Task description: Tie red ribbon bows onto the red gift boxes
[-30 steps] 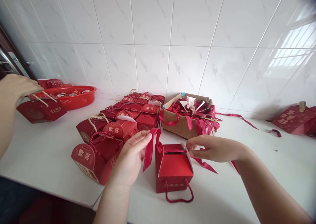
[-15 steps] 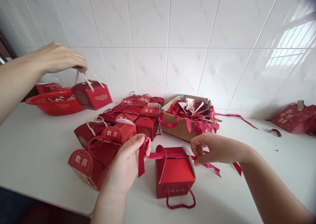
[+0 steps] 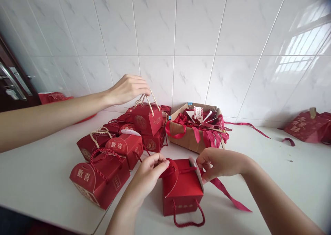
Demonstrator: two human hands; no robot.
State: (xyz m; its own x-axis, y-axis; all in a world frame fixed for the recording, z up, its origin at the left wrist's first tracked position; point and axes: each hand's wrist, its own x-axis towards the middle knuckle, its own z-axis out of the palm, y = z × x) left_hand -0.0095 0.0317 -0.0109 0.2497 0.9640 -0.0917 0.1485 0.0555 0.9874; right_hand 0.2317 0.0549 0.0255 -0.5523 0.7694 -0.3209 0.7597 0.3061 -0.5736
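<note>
Ribbon (image 3: 227, 193) runs across the top of the red box (image 3: 182, 190) on the surface; my left hand (image 3: 148, 174) and right hand (image 3: 219, 162) each pinch it, and I judge an even pull keeps it flat.

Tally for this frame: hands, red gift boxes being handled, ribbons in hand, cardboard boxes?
Hands: 3 (left hand, right hand, co-worker's hand)
Red gift boxes being handled: 2 (front box, hanging box)
Held ribbon: 1
Open cardboard box: 1
Total: 7
</note>
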